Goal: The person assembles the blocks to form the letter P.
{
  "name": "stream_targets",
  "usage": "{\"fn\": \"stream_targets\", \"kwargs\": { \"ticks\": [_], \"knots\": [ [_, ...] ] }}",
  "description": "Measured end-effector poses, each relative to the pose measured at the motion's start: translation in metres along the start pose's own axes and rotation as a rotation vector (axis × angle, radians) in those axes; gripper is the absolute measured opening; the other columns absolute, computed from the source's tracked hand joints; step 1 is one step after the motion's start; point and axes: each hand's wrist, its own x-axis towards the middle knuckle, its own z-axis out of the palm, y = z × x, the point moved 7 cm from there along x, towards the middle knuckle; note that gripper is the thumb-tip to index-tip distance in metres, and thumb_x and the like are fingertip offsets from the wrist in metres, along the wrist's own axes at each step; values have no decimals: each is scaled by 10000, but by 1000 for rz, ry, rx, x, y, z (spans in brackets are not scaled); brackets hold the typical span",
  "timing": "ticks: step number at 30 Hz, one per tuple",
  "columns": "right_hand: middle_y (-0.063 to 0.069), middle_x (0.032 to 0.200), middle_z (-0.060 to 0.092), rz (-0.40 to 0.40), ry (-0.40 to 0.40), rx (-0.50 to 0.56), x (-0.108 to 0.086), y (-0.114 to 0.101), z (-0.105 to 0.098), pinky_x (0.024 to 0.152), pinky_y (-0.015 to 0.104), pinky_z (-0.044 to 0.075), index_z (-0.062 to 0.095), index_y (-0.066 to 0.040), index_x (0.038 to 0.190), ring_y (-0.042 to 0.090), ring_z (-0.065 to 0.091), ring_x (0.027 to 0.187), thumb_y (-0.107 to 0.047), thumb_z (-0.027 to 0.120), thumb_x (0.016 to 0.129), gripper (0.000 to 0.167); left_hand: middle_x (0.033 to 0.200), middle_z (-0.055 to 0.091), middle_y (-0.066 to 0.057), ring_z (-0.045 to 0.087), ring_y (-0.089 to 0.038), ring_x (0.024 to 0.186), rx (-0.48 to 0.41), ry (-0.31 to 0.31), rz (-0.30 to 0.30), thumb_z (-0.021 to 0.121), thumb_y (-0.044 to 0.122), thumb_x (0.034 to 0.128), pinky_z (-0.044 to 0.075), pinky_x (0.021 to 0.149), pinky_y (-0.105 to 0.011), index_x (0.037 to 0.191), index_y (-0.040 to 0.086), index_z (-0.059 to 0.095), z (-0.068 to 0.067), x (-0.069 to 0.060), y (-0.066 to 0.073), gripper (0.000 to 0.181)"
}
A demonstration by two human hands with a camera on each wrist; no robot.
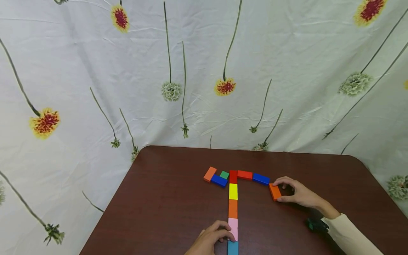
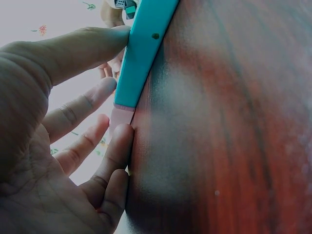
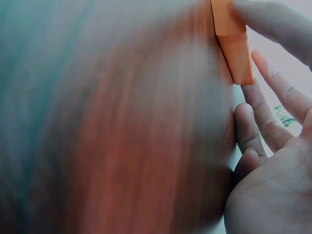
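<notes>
On the table, the thumb and fingers of my right hand (image 1: 301,194) pinch an orange block (image 1: 275,192) by its two ends. That block's corner meets a blue block (image 1: 260,179), beside a red block (image 1: 244,175). My left hand (image 1: 210,239) touches the straight column from its left side, fingers loosely bent. Its fingertips lie at a pink block (image 1: 233,228) and a teal block (image 1: 233,248). In the left wrist view the thumb rests against the teal block (image 2: 146,53). Farther up the column are orange (image 1: 233,209), yellow (image 1: 233,191) and red (image 1: 233,176) blocks.
Left of the column's top, a second orange block (image 1: 210,174), a blue block (image 1: 219,181) and a green block (image 1: 224,175) lie close together. The dark brown table (image 1: 159,198) ends at a white flowered cloth (image 1: 197,117). A dark wrist device (image 1: 317,225) sits by the right sleeve.
</notes>
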Motion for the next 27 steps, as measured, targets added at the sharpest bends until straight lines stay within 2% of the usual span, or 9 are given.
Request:
{"fn": "stream_targets", "kwargs": {
  "ticks": [5,12,27],
  "knots": [
    [117,1249,572,15,0,6,0,0,1,780,255,414,624,-118,1229,137,495,950,-147,773,878,383,1283,496,67,500,62,934,6,-13,5,854,245,784,390,762,-257,1114,201,703,1,1,-3,366],
    [110,1265,567,39,-3,13,0,0,2,777,265,411,624,-134,1235,145,487,961,-165,773,880,387,1280,491,86,486,57,929,-8,-16,-28,858,244,775,373,775,-272,1106,225,706,1,2,-4,365],
    [108,1277,564,72,5,1,0,0,3,790,257,409,625,-145,1238,129,474,965,-198,783,875,400,1275,492,90,489,58,924,-26,-19,-22,853,236,780,407,782,-234,1103,205,707,0,2,-4,355]
  ]
}}
